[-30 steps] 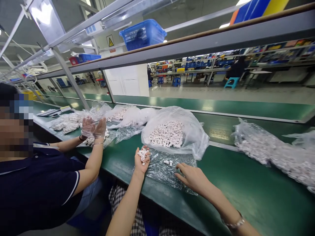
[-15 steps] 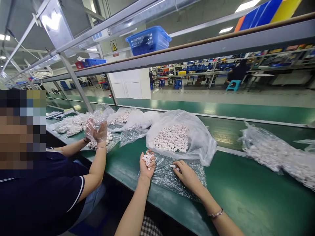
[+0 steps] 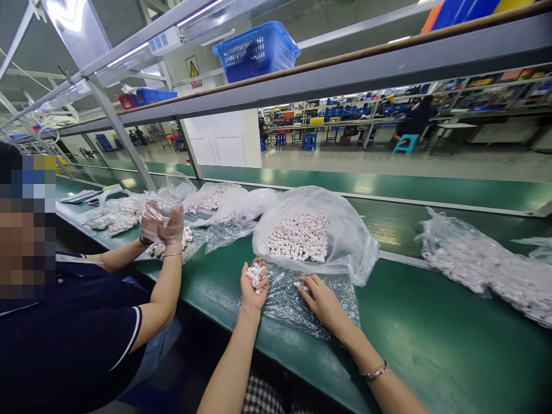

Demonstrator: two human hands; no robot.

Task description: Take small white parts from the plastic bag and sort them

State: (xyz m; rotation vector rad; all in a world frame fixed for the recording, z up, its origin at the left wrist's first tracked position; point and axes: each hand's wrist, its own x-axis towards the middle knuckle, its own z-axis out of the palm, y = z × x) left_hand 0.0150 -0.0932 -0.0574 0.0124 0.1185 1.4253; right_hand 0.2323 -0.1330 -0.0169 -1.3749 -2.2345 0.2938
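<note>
My left hand (image 3: 253, 286) is raised, cupped around a small heap of white plastic parts (image 3: 256, 273). My right hand (image 3: 319, 299) lies on a crinkled clear plastic sheet (image 3: 290, 305) on the green bench, its fingertips on a loose white part (image 3: 298, 284). Just behind both hands stands an open clear bag (image 3: 340, 247) holding a big pile of the same white parts (image 3: 298, 237).
A co-worker in a dark shirt sits at my left, gloved hands (image 3: 163, 223) raised over another bag of parts. More filled bags lie at the right (image 3: 483, 264) and far left (image 3: 116, 214). A blue basket (image 3: 255, 52) sits on the overhead shelf.
My right hand has slid forward and left across the plastic sheet, from behind the loose parts to touching one. My left hand stays cupped with its parts.
</note>
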